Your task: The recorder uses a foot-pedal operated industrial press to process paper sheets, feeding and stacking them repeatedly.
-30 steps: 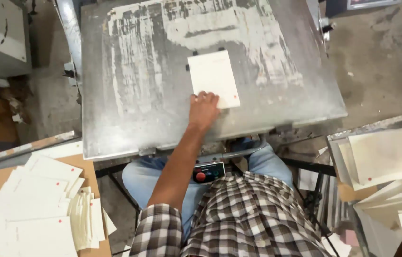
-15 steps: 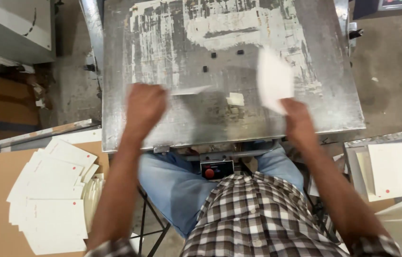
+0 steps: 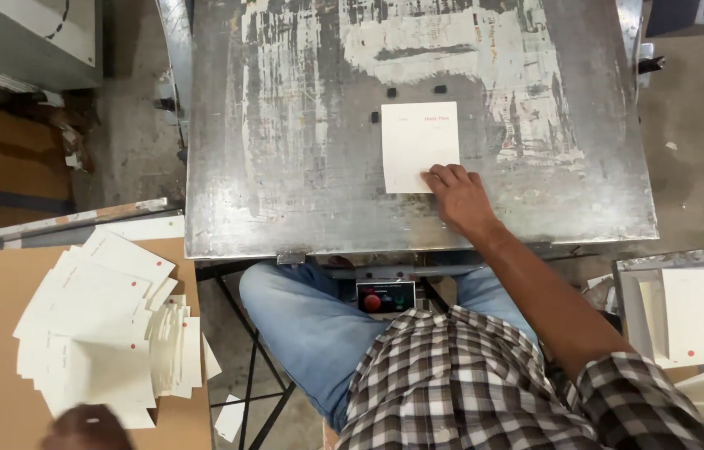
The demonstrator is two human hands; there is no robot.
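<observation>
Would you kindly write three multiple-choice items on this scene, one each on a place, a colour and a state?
1. Where does the card lie?
A. on the metal plate
B. on the cardboard
C. on the floor

2. What colour is the larger button on the box under the plate?
A. blue
B. red
C. yellow

3. What is the right hand doing?
A. holding the card in the air
B. resting in the lap
C. touching the card's lower right corner with its fingers

Answers: 1 A, the card lies flat on the plate beside small black stops; 2 B, it shows red above the knees; 3 C, its fingertips rest on that corner.
</observation>
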